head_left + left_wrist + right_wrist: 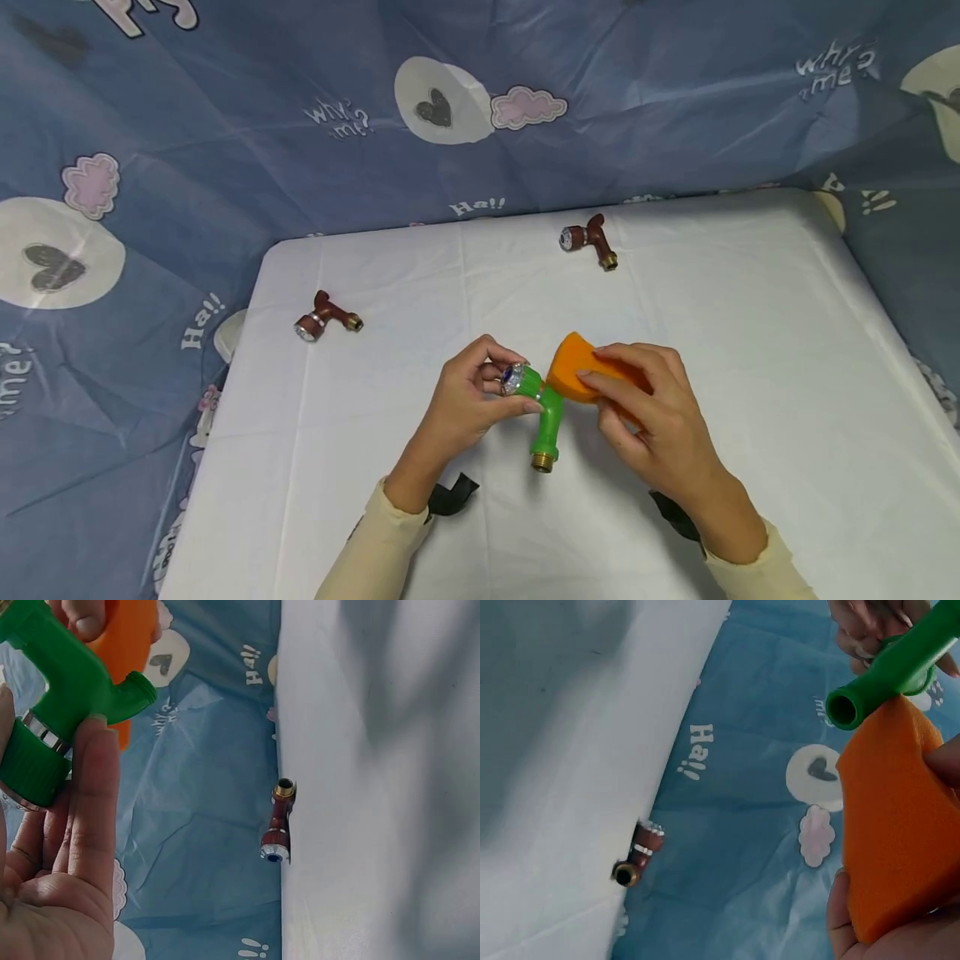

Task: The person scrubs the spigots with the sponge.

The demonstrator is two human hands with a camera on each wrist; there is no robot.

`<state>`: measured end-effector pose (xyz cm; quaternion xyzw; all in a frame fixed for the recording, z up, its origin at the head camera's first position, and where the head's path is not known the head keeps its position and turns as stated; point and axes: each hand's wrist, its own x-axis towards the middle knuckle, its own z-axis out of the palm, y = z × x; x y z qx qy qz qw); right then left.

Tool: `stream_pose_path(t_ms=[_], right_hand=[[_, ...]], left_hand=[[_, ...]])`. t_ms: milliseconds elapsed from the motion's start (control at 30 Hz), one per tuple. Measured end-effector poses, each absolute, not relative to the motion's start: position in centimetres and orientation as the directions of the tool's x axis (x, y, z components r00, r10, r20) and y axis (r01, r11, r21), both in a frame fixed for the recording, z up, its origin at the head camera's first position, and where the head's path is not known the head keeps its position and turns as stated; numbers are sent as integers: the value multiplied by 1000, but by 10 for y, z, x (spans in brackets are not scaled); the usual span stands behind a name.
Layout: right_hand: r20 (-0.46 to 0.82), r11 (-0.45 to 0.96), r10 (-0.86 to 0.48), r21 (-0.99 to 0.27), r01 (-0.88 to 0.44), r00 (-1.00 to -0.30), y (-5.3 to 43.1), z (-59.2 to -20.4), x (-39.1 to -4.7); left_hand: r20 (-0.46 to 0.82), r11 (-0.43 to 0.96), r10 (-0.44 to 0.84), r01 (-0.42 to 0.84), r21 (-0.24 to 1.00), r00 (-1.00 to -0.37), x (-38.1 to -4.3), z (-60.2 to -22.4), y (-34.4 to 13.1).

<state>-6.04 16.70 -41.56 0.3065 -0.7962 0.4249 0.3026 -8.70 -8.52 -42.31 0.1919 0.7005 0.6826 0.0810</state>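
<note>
Between the two hands, above the white table, is a green plastic tap [550,421] with a brass threaded end and a silver-rimmed knob. My left hand [468,396] grips it by the ribbed knob, thumb on one side and fingers on the other. An orange sponge [576,367] is pinched in my right hand [663,417]. One corner of the sponge [900,817] meets the tap's body near the spout [844,709] in the right wrist view. The left wrist view shows the green tap [71,682] close up, with the sponge partly hidden behind it.
Two brown taps lie on the white-covered table [375,500]: one brown tap [326,317] at the left, another brown tap [592,240] near the back edge. A blue printed cloth [300,125] hangs behind and beside the table. Black straps [452,495] show by both wrists.
</note>
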Motion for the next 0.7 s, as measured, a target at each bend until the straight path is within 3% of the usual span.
stream_pose_path(t_ms=[367,700], right_hand=[[763,415,-245,-475,-776,-598,159,-405,-59],[735,477,-234,-484,-733,-637,165,-410,-60]], left_hand=[[158,42,392,189,981,-906,-88,-425,-85],[139,34,375,164,986,-916,-88,-421,-87]])
